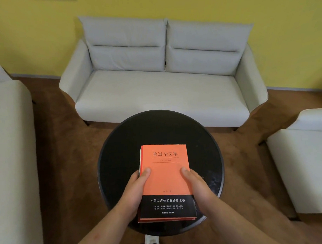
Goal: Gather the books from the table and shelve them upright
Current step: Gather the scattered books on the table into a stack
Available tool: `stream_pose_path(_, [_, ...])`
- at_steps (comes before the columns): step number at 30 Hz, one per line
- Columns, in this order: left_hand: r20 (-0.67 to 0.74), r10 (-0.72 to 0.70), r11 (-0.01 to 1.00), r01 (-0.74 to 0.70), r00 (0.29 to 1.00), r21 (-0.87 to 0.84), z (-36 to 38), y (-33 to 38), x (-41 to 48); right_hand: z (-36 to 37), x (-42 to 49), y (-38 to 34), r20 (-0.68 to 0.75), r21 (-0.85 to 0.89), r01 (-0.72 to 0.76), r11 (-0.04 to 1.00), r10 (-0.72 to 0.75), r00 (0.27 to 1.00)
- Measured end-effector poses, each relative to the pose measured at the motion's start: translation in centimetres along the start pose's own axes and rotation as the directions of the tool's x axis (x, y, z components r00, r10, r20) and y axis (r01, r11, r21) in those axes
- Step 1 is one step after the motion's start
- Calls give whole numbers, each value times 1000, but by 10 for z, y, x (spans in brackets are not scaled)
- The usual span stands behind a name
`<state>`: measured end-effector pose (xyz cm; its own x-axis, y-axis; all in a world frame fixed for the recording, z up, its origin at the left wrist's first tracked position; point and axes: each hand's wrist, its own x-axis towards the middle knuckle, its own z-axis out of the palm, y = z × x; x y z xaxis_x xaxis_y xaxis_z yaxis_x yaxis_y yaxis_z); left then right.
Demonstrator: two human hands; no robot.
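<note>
Orange book stack (165, 176), black band nearest, long axis pointing toward the sofa (162, 89), gripped at its sides by left hand (136, 186) and right hand (197, 184).

We have a single wide-angle view, worn on the head, at the near edge of the round black desk (120, 141). It faces forward and steeply down, close above the desk. Beyond the desk are the grey sofa (161, 89) and the yellow wall (44, 34).

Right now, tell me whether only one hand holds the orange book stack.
No, the left hand and the right hand both grip the orange book stack.
</note>
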<state>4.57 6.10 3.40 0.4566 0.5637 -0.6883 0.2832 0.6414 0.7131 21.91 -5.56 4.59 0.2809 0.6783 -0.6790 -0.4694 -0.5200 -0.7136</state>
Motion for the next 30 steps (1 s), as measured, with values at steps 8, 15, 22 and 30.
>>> stream_pose_path(8, [96, -23, 997, 31, 995, -75, -7, -9, 2, -2, 6, 4, 107, 116, -77, 990, 64, 992])
stream_pose_path(15, [22, 18, 996, -16, 1000, -88, 7, -8, -6, -14, 12, 6, 137, 119, -98, 988, 81, 987])
stream_pose_path(22, [-123, 49, 998, -43, 991, 47, 24, -17, -15, -30, 18, -3, 250, 98, -170, 980, 141, 958])
stream_pose_path(30, [-159, 75, 990, -54, 984, 132, 54, -30, -26, -53, 16, -17, 434, 165, -248, 955, 156, 887])
